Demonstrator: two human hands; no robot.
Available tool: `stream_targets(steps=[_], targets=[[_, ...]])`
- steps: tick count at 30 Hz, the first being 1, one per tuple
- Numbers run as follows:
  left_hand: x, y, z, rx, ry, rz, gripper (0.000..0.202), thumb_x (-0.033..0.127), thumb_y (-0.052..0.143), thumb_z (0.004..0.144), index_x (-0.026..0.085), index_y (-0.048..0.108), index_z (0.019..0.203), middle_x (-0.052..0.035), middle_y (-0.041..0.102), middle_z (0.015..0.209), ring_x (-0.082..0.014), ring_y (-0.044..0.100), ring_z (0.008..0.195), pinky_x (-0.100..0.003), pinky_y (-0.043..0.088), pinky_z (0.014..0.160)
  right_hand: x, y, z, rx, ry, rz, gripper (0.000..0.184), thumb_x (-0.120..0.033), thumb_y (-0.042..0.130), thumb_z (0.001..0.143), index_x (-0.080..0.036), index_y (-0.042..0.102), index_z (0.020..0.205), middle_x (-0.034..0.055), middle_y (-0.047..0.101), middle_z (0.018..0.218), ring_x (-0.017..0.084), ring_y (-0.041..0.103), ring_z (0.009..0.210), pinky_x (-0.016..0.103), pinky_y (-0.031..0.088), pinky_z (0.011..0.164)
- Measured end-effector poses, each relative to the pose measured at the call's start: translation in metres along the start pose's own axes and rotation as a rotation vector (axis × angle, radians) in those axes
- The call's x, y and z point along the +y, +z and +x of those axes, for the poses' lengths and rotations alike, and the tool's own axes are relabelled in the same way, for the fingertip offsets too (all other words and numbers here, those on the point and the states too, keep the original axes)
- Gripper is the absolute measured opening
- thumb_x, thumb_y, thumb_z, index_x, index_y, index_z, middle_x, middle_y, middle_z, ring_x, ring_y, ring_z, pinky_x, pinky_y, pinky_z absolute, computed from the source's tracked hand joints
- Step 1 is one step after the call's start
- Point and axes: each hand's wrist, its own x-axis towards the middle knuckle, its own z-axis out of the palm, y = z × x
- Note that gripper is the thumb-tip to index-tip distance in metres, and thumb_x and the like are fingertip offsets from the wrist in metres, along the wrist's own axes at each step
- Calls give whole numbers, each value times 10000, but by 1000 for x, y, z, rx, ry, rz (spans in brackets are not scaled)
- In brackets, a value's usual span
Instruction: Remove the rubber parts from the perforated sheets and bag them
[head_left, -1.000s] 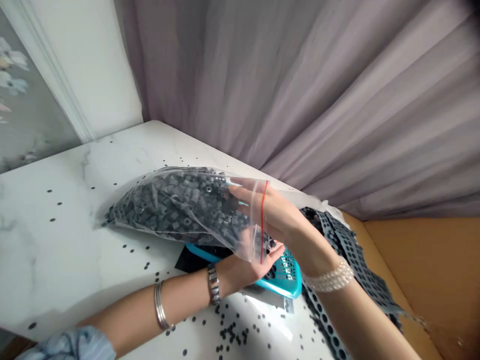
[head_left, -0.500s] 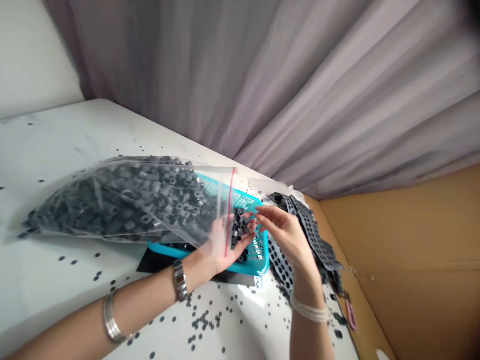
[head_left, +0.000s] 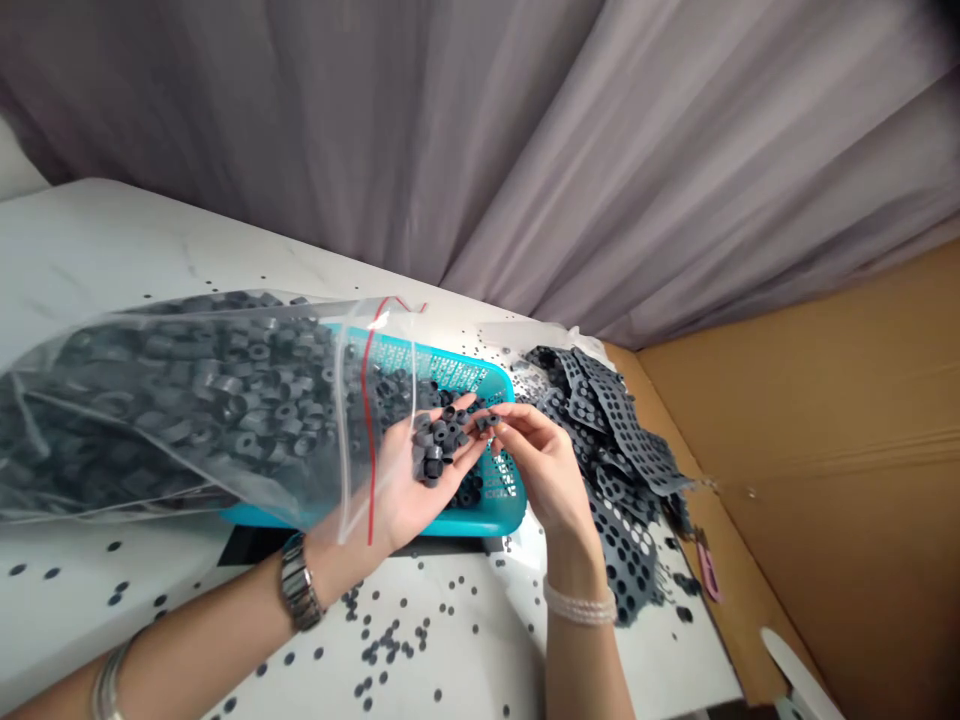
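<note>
My left hand (head_left: 412, 505) is palm up and cupped round several small dark grey ring-shaped pieces (head_left: 444, 436). The mouth of a large clear zip bag (head_left: 300, 500), full of the same sort of pieces, drapes over that palm and wrist. Beside the left fingertips, my right hand (head_left: 551, 475) pinches a grey ring-shaped piece (head_left: 489, 421) between thumb and fingers. Both hands are above a turquoise plastic basket (head_left: 499, 522), which has more dark pieces in it. The bag hides the basket's left part.
Perforated dark grey sheets (head_left: 637, 440) lie piled to the right. Pink-handled snips (head_left: 706, 568) lie beyond them at the table's edge, near a cardboard panel (head_left: 810, 430). Small dark discs (head_left: 390, 640) are scattered over the white table (head_left: 480, 680). A grey curtain (head_left: 375, 140) hangs behind.
The view has shifted closer, and the bag's mouth now lies farther back over my left palm. The left palm shows more openly, with its pieces spread out. My right fingers now pinch a visible piece.
</note>
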Motion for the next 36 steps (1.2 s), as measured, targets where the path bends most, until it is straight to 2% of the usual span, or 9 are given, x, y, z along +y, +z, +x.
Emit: stream_targets(steps=[6,13,16,19,22,25,31,34,36], targets=[[0,-5,3,-35,-37,17,456,153,452,844,64,507,1287,-165,694,1019,-251,667,995,-383,531,926,1,-2,-2,-6,163,360,137,-189,660,809,-180,681,944,56,721,894,154,691,827,244,537,742],[0,-4,1,-33,-55,33,465,168,465,839,91,518,1295,-169,681,1121,-268,630,1098,-409,524,939,1,-5,-6,37,176,341,128,-193,711,763,-170,661,879,39,713,820,153,696,759,246,551,700],[0,-4,1,-14,-50,30,483,171,466,835,105,508,1311,-169,660,1187,-268,609,1138,-402,529,935,0,-5,-7,58,174,312,141,-157,706,737,-171,655,868,29,704,803,147,685,748,273,546,760],[0,-5,2,-8,-44,31,498,173,467,830,99,502,1321,-183,641,1222,-277,598,1156,-398,533,930,-1,-6,-7,42,198,339,216,-72,622,680,-180,652,865,32,697,867,152,668,803,308,521,842],[1,-5,2,-10,-53,22,512,165,449,833,73,484,1335,-204,621,1248,-283,588,1169,-399,526,942,0,-9,-6,75,180,355,270,-85,508,635,-182,642,848,49,669,878,158,624,781,324,514,795],[1,-4,2,-6,-60,9,516,169,444,839,89,474,1347,-187,622,1254,-281,587,1171,-414,521,948,0,-9,-7,129,108,246,205,-168,501,726,-182,637,879,45,622,818,143,561,699,298,482,693],[0,-6,3,-33,-29,82,459,177,454,842,99,544,1285,-156,676,1153,-245,634,1084,-368,530,911,-5,4,-14,26,-96,-407,238,-280,643,806,-231,652,1039,29,615,945,117,459,651,269,409,627],[-1,-8,5,-39,-32,89,453,190,468,842,114,551,1281,-134,680,1150,-233,635,1076,-357,530,911,-4,9,-14,0,-127,-501,208,-287,635,819,-231,665,1017,36,622,964,115,447,637,272,409,631],[-1,-7,5,-38,-31,66,468,190,457,846,93,529,1299,-152,677,1149,-235,633,1083,-369,521,929,-2,8,-13,10,-93,-428,162,-290,621,829,-215,671,964,41,633,950,116,456,643,266,403,624]])
